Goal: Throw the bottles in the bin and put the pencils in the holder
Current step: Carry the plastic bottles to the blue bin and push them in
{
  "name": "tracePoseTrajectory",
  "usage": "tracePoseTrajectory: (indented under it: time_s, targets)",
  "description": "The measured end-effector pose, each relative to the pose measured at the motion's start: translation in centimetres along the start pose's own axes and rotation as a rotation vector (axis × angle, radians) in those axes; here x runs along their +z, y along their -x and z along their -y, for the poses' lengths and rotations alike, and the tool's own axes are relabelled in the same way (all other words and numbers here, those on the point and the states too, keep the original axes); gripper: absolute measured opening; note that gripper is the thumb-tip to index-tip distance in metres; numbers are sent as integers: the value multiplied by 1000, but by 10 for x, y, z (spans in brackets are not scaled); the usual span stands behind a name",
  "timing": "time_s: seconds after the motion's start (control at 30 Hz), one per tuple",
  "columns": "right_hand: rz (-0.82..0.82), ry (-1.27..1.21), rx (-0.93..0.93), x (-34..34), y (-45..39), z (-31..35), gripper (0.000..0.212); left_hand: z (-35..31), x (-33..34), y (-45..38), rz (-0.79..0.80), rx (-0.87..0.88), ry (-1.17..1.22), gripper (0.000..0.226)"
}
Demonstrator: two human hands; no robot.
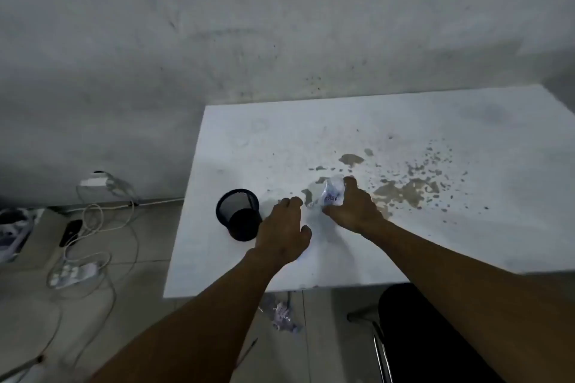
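Note:
A crumpled clear plastic bottle [333, 191] with a purple label lies on the white table [435, 242], and my right hand [354, 205] is closed around it. My left hand [284, 227] rests palm down on the table just left of it, fingers curled, and I cannot tell whether anything is under it. A black mesh holder [239, 214] stands tilted near the table's left edge, just left of my left hand. Another crushed bottle [281, 314] lies on the floor below the table's front edge. A pencil [249, 348] lies on the floor near it.
Brown stains [404, 190] spread over the table right of my hands. On the floor at left are white cables, a power strip [73, 274] and a black device [70, 232]. A black chair [413, 329] sits at the lower right. A grey wall is behind.

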State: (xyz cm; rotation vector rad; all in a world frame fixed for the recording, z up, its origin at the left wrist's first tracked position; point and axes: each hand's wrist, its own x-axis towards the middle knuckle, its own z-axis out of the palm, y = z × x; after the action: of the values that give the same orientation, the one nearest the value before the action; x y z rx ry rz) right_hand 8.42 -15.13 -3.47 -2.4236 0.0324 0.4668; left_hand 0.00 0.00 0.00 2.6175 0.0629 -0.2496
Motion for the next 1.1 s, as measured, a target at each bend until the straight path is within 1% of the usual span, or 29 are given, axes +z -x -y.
tracePoseTrajectory:
  time_s: [0.13, 0.2, 0.27, 0.33, 0.4, 0.47, 0.53, 0.63, 0.73, 0.8, 0.9, 0.97, 1.03, 1.1]
  targets:
    - [-3, -141, 98, 5, -19, -2, 118, 9, 28, -23, 71, -58, -44, 60]
    - [-3, -158, 103, 9, -25, -3, 126, 11, 41, -30, 83, -85, -76, 67]
    - [-1, -173, 102, 12, -29, -7, 123, 13, 50, -36, 86, -124, -87, 75]
    - [-19, -200, 86, 15, -29, -9, 114, 14, 58, -39, 113, -163, -80, 83]
    - [-56, -244, 67, 18, -28, -12, 103, 15, 65, -40, 139, -190, -76, 86]
    - [-98, -313, 62, 20, -28, -13, 97, 16, 69, -38, 156, -207, -52, 83]
    - [-127, -369, 54, 21, -25, -14, 95, 17, 72, -36, 149, -206, -9, 81]
    - [-163, -424, 66, 22, -20, -13, 96, 17, 73, -27, 134, -199, 67, 83]
    - [-162, -499, 64, 23, -6, -10, 98, 16, 70, -12, 129, -201, 117, 81]
    - [-162, -532, 54, 24, 9, -9, 96, 16, 64, 1, 123, -214, 137, 80]
    - [-164, -543, 28, 27, 41, -5, 80, 17, 55, 22, 154, -265, 137, 99]
    - [-145, -552, 19, 33, 66, -2, 72, 17, 48, 38, 178, -302, 87, 105]
    - [-107, -569, 21, 44, 91, -1, 71, 21, 42, 55, 205, -350, 73, 98]
    - [-49, -602, 43, 58, 115, -2, 75, 31, 35, 76, 226, -377, 119, 81]
